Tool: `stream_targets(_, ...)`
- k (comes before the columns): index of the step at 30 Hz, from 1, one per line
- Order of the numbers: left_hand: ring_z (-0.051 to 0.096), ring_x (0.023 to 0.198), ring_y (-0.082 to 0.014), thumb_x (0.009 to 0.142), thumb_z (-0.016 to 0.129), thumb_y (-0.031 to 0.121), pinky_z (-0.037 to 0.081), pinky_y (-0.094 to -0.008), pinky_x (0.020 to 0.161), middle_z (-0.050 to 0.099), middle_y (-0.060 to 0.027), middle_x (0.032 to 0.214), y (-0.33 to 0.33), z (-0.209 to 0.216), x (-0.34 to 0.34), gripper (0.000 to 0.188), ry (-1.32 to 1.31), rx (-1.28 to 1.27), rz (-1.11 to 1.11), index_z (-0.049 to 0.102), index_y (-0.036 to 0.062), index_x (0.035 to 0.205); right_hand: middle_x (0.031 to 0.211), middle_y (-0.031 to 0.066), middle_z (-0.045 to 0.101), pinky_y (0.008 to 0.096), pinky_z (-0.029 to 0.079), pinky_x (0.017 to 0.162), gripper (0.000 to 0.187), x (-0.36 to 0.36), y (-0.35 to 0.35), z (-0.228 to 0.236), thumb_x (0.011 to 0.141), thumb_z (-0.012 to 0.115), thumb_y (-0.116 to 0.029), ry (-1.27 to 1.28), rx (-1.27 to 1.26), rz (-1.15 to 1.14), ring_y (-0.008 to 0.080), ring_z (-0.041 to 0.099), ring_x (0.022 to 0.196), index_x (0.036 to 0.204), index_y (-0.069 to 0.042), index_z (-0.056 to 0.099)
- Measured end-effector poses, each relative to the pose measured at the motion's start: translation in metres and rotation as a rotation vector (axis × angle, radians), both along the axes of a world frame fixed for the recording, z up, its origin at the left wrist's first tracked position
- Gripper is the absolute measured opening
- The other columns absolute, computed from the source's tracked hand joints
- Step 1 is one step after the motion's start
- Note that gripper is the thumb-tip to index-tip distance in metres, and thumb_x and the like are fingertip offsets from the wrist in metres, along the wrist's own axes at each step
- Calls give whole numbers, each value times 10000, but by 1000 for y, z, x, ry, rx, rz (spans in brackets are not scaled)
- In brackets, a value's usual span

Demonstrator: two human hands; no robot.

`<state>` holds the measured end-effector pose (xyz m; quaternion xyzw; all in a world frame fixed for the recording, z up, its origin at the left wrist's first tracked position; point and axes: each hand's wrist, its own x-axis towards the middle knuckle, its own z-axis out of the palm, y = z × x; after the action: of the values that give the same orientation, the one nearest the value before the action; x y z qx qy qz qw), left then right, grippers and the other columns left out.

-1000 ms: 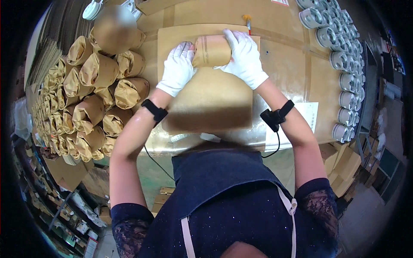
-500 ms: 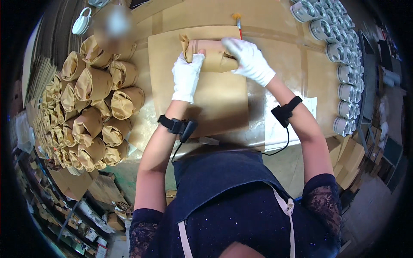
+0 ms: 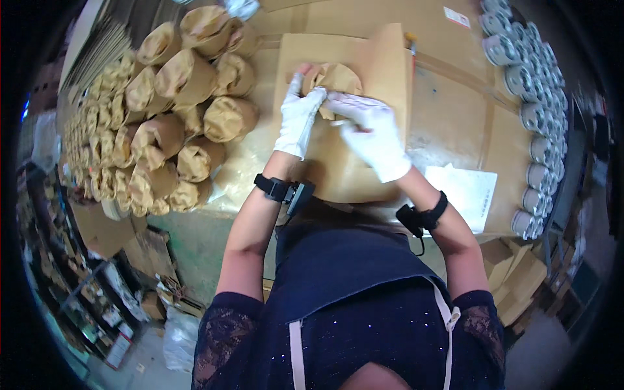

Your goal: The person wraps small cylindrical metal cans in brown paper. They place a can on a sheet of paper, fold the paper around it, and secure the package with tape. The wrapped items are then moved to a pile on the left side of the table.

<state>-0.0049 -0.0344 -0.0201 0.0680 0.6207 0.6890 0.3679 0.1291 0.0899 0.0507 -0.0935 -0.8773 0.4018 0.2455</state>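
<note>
A round bundle wrapped in brown paper (image 3: 341, 77) is tilted with its crumpled end toward me. What is inside it is covered. My left hand (image 3: 300, 114), in a white glove with a bare thumb tip, grips the bundle's left side. My right hand (image 3: 372, 133), also white-gloved, has its fingers on the loose paper at the bundle's near edge, slightly blurred. Beneath both hands lie large sheets of brown paper (image 3: 344, 179), the top one's right side lifted.
Many paper-wrapped bundles (image 3: 185, 77) are massed at the left. Rows of metal cans (image 3: 534, 117) line the table's right edge. A white printed sheet (image 3: 465, 195) lies at the near right, and a red-handled brush (image 3: 413, 52) beyond the paper.
The bundle has turned from lying sideways to showing its crumpled end. My right hand has come from its right end to its near edge. The view has shifted left.
</note>
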Motion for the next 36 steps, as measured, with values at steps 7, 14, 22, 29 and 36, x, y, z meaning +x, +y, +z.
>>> stream_targets(7, 597, 1302, -212, 899, 725, 83, 501, -325, 1094, 616, -128, 1438, -160, 33, 19, 706, -55, -129, -78, 473, -55, 1544, 1284, 126, 727, 459, 545, 1010, 282, 47, 9, -41, 891, 769, -217, -256, 414, -208, 329, 679, 1207, 1155, -117, 775)
stream_targets(14, 659, 1044, -114, 929, 625, 28, 531, -246, 941, 685, -79, 1338, -285, 17, 14, 567, 20, -293, 326, 578, 22, 1494, 1386, 94, 668, 487, 528, 1032, 326, 57, -5, -83, 899, 762, -275, -241, 623, -242, 339, 621, 1281, 1203, -160, 746)
stream_targets(22, 659, 1022, -317, 807, 763, 39, 542, -451, 882, 693, -93, 1124, -221, 96, 37, 469, 1549, -725, 99, 723, 162, 1258, 1322, 98, 683, 486, 529, 1027, 278, 59, -3, -82, 914, 736, -266, -206, 613, -266, 339, 639, 1242, 1173, -165, 734)
stream_targets(29, 510, 1404, -424, 771, 818, 336, 399, -563, 1181, 575, -206, 1465, -93, 17, 104, 619, 1531, -309, -859, 665, 125, 1332, 1298, 119, 694, 488, 538, 1021, 269, 74, 27, -72, 895, 742, -255, -254, 577, -200, 347, 659, 1215, 1140, -144, 734)
stream_targets(36, 588, 1338, -385, 771, 798, 127, 476, -526, 1126, 621, -167, 1425, -99, 14, 87, 487, 1388, -146, -893, 700, 109, 1247, 981, 177, 775, 467, 615, 802, 216, 196, 237, -45, 886, 694, -258, -397, 573, -961, 379, 751, 904, 995, -95, 785)
